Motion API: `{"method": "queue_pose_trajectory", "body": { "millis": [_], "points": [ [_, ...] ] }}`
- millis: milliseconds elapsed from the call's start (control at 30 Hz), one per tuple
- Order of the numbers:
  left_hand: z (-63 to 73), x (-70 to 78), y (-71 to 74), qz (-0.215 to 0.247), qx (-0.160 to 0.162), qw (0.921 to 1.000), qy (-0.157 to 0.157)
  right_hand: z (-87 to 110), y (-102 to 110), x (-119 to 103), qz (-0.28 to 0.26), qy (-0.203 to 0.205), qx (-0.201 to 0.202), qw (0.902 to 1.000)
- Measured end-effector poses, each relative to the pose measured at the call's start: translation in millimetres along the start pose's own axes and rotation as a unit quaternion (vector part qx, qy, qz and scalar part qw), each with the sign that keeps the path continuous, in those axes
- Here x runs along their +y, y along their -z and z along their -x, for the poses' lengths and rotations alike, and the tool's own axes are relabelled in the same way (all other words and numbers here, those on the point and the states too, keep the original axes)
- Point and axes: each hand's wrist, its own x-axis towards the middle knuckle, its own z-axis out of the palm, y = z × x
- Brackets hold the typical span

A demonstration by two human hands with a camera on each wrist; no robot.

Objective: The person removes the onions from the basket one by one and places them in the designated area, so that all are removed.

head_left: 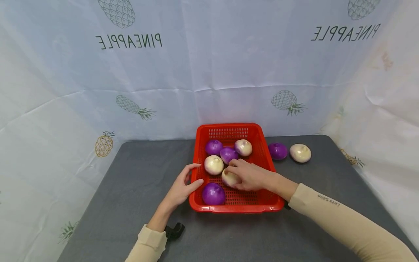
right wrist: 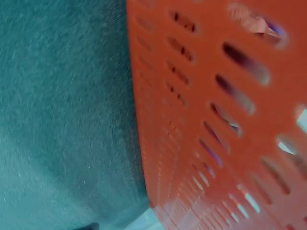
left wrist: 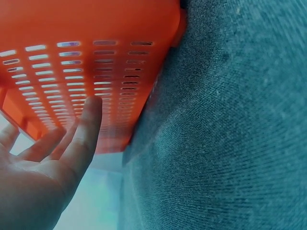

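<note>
A red plastic basket (head_left: 234,209) with slotted sides stands on the dark grey table. Inside it lie several purple and pale onions, among them a purple onion (head_left: 214,193) at the near left and a pale onion (head_left: 214,165) behind it. With curled fingers my right hand (head_left: 250,175) grips another pale onion (head_left: 230,179) in the middle of the basket, partly hiding it. At the basket's left rim is my left hand (head_left: 182,186), fingers loosely spread and holding nothing. In the left wrist view, that hand (left wrist: 53,167) is beside the slotted wall (left wrist: 72,72). The right wrist view shows only the basket's outside wall (right wrist: 192,120).
Right of the basket, a purple onion (head_left: 278,151) and a pale onion (head_left: 300,153) lie on the table (head_left: 147,174). A white pineapple-print curtain (head_left: 203,65) hangs behind and on both sides. A black strap (head_left: 175,231) sits at the left wrist.
</note>
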Motion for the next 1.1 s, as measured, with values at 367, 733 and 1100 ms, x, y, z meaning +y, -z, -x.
{"method": "queue_pose_trajectory", "body": {
  "millis": [367,733,1100],
  "points": [
    [-0.9,1.0,-1.3,-0.008,0.0,1.0,0.005,14.6,13,-7,-0.002,-0.003,0.014,0.9999],
    [-0.5,0.0,3.0,-0.016,0.007,0.9998,0.008,34.3,26,-7,0.003,0.01,0.063,0.998],
    [-1.2,-0.1,0.9,-0.013,0.002,0.9999,0.009,57.0,45,-5,-0.037,-0.024,0.108,0.9932]
  ]
}}
